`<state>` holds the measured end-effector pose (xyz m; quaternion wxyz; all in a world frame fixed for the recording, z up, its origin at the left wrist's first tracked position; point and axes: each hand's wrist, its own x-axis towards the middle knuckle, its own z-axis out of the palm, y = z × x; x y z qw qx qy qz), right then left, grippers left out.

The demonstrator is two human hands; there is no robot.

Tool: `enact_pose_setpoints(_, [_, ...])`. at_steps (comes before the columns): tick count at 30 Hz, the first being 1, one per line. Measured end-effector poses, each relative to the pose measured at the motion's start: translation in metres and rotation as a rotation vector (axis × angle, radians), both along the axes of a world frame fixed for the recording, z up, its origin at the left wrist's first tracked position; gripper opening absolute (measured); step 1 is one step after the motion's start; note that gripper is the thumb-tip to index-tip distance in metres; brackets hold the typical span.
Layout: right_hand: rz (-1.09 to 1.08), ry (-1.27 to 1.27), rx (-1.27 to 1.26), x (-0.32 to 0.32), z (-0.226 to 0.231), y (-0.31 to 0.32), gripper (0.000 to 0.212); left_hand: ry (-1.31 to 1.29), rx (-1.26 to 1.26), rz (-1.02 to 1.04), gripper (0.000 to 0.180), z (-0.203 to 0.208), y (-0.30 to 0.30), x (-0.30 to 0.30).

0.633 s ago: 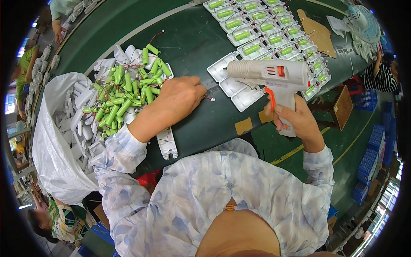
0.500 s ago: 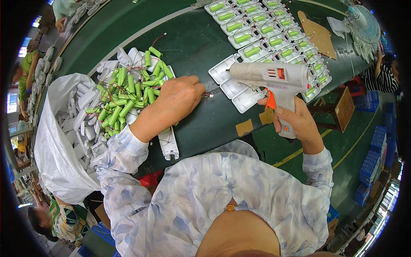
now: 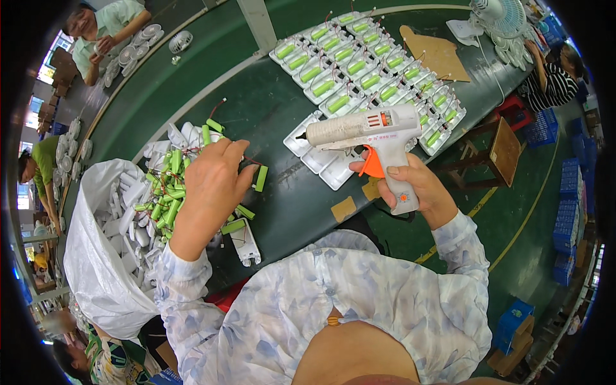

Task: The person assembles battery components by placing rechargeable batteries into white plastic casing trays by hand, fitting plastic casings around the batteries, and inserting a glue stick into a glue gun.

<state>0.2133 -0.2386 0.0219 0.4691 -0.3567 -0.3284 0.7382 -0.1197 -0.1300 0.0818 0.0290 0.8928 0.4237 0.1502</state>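
A dark green bench (image 3: 276, 115) is seen from above, with the person's two arms in pale flowered sleeves coming in from the lower edge. The left hand (image 3: 212, 183) is laid palm-down on a heap of green cylindrical batteries (image 3: 165, 196) with thin wires, at the left of the bench. Its fingers (image 3: 232, 154) are curled down into the heap; what they hold, if anything, is hidden beneath the hand. One green battery (image 3: 260, 178) is seen just beside the fingertips, tilted. Left of the heap, a white plastic bag (image 3: 96, 269) filled with white plastic shells is seen. A single white shell (image 3: 245, 242) lies on the bench near the left forearm.

The right hand (image 3: 410, 186) is closed around the handle of a white glue gun (image 3: 369, 131) with an orange trigger, held above the bench with its nozzle pointing left. The forefinger rests by the trigger. Beneath and just behind the gun, empty white trays (image 3: 324, 160) are lined up, and beyond them many rows of white trays each holding a green battery (image 3: 359, 64) stretch towards the far right. A brown cardboard piece (image 3: 436, 54) and a white desk fan (image 3: 494, 16) are placed at the far end. Other people are seated around the bench's edges.
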Motion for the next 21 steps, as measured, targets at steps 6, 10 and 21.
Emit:
enact_pose_setpoints(6, [-0.081, 0.003, -0.047, -0.004, -0.017, -0.008, 0.048, -0.117, -0.057, -0.059, 0.031, 0.015, 0.009, -0.019])
enact_pose_setpoints(10, [-0.044, 0.071, 0.016, -0.005, -0.023, -0.013, 0.049, -0.187, 0.218, -0.128, 0.020, 0.061, 0.023, -0.031])
enact_pose_setpoints(21, [-0.030, 0.067, 0.022, -0.003, -0.023, -0.008, 0.052, 0.142, 1.307, 0.111, 0.011, 0.237, 0.152, -0.091])
